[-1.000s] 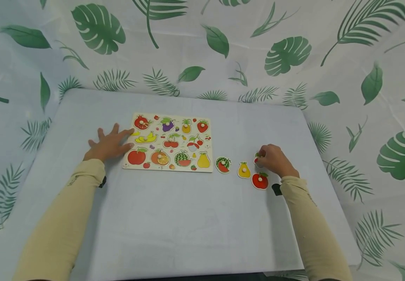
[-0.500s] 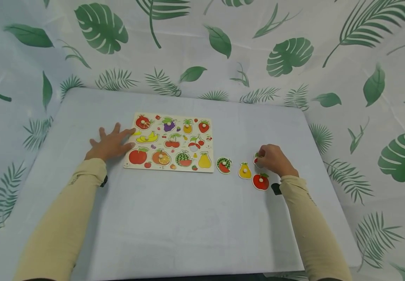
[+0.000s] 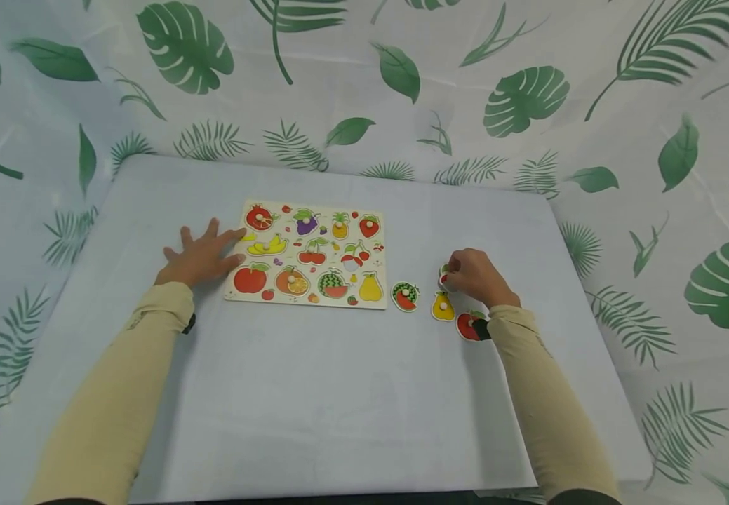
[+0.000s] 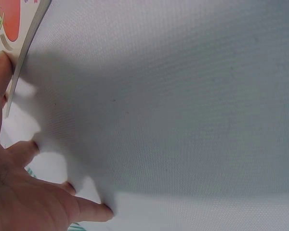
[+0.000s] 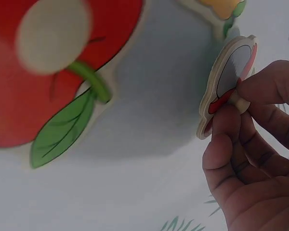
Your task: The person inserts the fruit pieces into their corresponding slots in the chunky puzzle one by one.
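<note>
My right hand (image 3: 474, 275) pinches the small wooden knob of a fruit puzzle piece (image 5: 229, 79). In the right wrist view the piece stands tilted on edge, showing red and grey-white print; my fingers cover part of it. Fingers spread, my left hand (image 3: 196, 259) touches the left edge of the wooden fruit puzzle board (image 3: 304, 300), with one finger over the printed face. That board edge (image 4: 25, 55) also shows in the left wrist view. Near my right hand lie a yellow pear piece (image 3: 443, 308) and a red apple piece (image 3: 467, 326), the apple partly hidden by the wrist.
A watermelon piece (image 3: 405, 297) lies just right of the board. Knobbed pieces such as the grapes (image 3: 306, 222) and strawberry (image 3: 369, 226) sit in the board. A white cloth covers the table (image 3: 313, 407), and a leaf-patterned sheet (image 3: 440, 91) hangs behind it.
My right hand has moved left with the pinched piece, now above the pear piece in the head view, and its wrist overlaps the apple piece. The left hand stays at the board.
</note>
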### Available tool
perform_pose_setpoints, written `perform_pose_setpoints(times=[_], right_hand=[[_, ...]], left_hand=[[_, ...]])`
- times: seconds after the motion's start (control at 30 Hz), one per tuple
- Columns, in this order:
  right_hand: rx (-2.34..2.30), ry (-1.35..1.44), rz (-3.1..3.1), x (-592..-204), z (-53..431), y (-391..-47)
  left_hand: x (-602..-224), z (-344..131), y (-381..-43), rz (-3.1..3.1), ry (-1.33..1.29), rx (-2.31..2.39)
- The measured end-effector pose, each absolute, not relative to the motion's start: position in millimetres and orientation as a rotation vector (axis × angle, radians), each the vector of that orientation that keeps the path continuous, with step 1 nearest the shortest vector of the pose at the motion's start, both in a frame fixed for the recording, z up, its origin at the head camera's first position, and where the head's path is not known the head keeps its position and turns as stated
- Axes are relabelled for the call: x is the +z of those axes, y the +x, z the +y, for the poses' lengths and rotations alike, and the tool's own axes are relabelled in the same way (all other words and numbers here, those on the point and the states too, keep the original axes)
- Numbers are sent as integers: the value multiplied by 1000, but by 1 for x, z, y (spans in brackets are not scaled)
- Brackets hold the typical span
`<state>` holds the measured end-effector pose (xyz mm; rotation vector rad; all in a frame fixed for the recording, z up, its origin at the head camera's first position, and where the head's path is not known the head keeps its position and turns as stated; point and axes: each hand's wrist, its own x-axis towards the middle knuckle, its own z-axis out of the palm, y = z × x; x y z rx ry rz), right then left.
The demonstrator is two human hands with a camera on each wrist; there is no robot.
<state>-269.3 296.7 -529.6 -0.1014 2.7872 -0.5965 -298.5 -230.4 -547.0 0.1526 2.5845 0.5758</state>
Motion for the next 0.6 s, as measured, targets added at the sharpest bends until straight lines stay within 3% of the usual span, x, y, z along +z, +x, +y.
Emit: perform_pose_setpoints(times=[0.6], right_hand=[[-611, -268, 2818, -512, 232, -304]], left_hand=[[-547, -231, -299, 2576, 128, 582]])
